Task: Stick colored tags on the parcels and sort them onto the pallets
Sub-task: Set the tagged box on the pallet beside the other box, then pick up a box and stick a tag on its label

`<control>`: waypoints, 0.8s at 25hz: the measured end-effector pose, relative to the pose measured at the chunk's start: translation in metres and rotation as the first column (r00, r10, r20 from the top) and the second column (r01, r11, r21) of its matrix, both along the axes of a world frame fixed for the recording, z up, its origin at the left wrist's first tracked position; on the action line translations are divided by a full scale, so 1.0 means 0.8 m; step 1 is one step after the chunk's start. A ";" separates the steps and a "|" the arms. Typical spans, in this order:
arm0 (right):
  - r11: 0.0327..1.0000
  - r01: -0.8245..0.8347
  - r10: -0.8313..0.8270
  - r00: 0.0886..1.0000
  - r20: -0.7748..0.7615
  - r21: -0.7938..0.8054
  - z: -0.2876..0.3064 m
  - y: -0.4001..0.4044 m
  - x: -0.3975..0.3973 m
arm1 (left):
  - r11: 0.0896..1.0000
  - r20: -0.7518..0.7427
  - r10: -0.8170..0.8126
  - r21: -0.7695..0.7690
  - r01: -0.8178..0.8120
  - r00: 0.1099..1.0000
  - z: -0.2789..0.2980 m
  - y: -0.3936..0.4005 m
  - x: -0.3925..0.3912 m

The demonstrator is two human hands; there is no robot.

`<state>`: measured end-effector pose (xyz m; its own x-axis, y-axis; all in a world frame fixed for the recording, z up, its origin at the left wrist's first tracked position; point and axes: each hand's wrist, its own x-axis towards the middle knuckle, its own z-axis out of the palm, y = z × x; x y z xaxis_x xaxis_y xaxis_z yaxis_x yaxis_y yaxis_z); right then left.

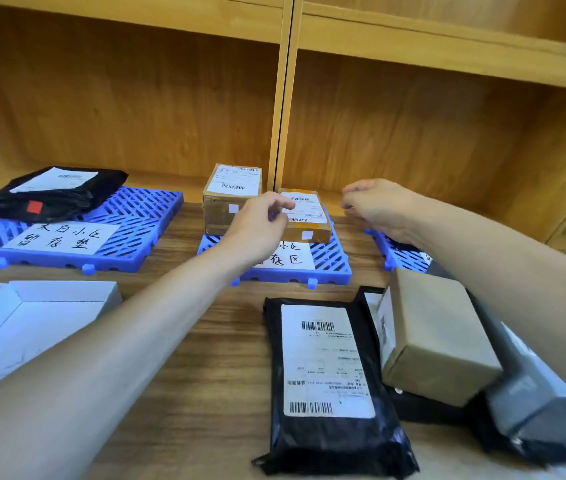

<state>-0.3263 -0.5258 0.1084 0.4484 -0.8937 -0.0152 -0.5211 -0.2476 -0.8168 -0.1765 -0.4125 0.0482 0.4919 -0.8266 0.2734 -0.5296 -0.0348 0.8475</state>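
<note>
- Where the wooden shelving [136, 98] closes off the back, the wooden table [188, 393] runs up to its foot, and every place below is told from the middle blue pallet [330, 268].
- Left of it, across a bare strip of table, lies the left blue pallet [143, 216] with a handwritten sheet and a black bag parcel [49, 195] bearing a red tag [34, 206] on its far left corner.
- Right of it, a third blue pallet [399, 254] shows only its near corner beyond the right forearm.
- In front of it, past a band of bare table, lie a black mailer [326, 382], a tan box [437, 337] leaning on another black bag, and a grey parcel [531, 393] at the table's right edge.
- Front-left, a white open box [32, 327] sits at the table's left edge.
- On its back half stand a taller cardboard box [229, 199] and a flatter cardboard box [304, 216], side by side, each with a white tag [307, 235] on the near face.
- The left hand [257, 226] reaches over it, fingers curled at the flat box's left edge, touching its label; whether they truly grip it I cannot tell.
- The right hand [375, 209] hovers just right of that box, fingers loosely curled, holding nothing visible.
</note>
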 end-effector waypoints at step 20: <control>0.946 -0.036 -0.101 0.912 -0.398 -0.322 -0.032 0.131 -0.202 | 0.940 -0.334 -0.253 0.135 0.312 0.908 -0.036 0.104 -0.203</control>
